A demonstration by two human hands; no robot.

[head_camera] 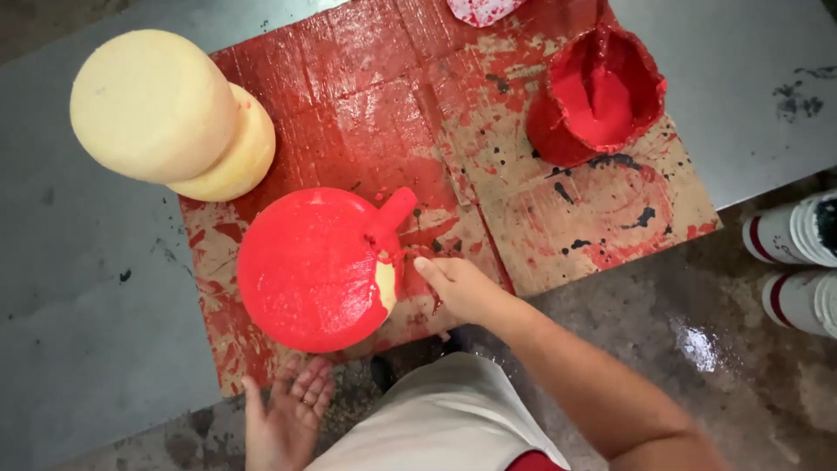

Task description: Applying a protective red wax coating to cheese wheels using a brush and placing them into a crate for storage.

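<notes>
I see the right hand (458,286) with its fingers (427,266) pressed together around the lower end of a paint-covered brush (392,218), at the right flank of a round wheel (316,268) coated in wet red. One pale patch on that flank, just beside the fingertips, remains uncoated. The left hand (288,410) is palm up, fingers loosely spread, holding nothing, just below the wheel's near rim. The wheel sits at the near edge of a red-stained cardboard sheet (558,235) laid over a grey table (87,305). At the sheet's far left corner I note two uncoated cream wheels (166,109), stacked. Towards the far right stands a bucket (597,92) caked in red paint. Two white rolls (798,262) lie on the floor off the table's right side.
</notes>
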